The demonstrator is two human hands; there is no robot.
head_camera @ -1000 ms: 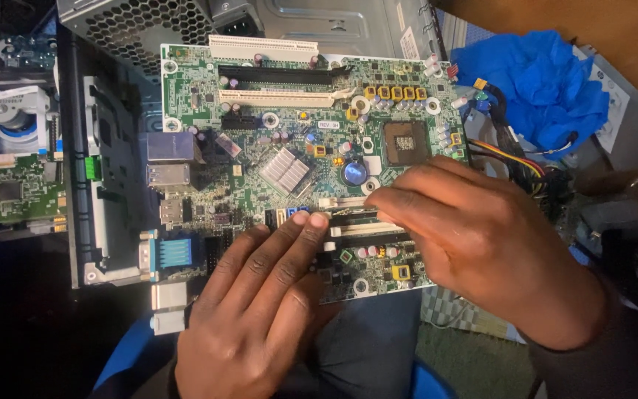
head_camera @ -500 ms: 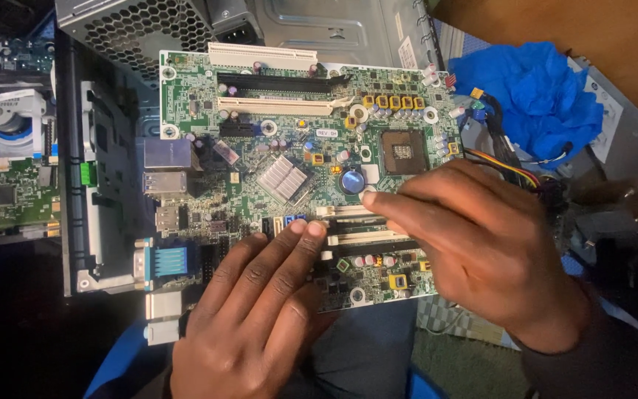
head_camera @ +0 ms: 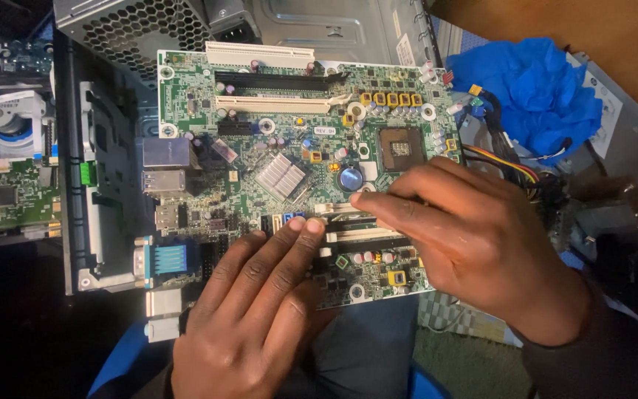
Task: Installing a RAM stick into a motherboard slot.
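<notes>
A: Left hand [head_camera: 256,318] first. State?

B: Flat, fingers together and stretched out, gripping nothing. Fingertips [head_camera: 300,227] press on the green motherboard [head_camera: 260,140], right at the near end of the memory slots [head_camera: 356,229]. Palm hangs off the board's near edge.

A: Right hand [head_camera: 474,236]?

B: Comes in from the right and lies over the slots. Fingers long and close together, index tip just below the round blue capacitor [head_camera: 348,178]. Whether it pinches anything underneath, cannot tell; the fingers hide that spot. The two hands' fingertips are near each other, not touching.

A: Board itself?

B: Centre of view, tilted slightly, resting across the person's lap on the near side. Silver finned heatsink [head_camera: 282,176] mid-board, left of the capacitor. Square processor socket [head_camera: 399,149] just above the right hand. Long white and black expansion slots [head_camera: 260,55] along the far edge. Rear ports, including a blue connector [head_camera: 167,258], at the left edge beside the left hand.

A: Beyond the board?

B: Open metal computer case [head_camera: 319,22] behind it, perforated grille [head_camera: 142,29] far left. Crumpled blue cloth [head_camera: 533,96] upper right, a bundle of coloured wires [head_camera: 503,159] beneath it. A smaller green circuit board [head_camera: 5,196] at the far left.
</notes>
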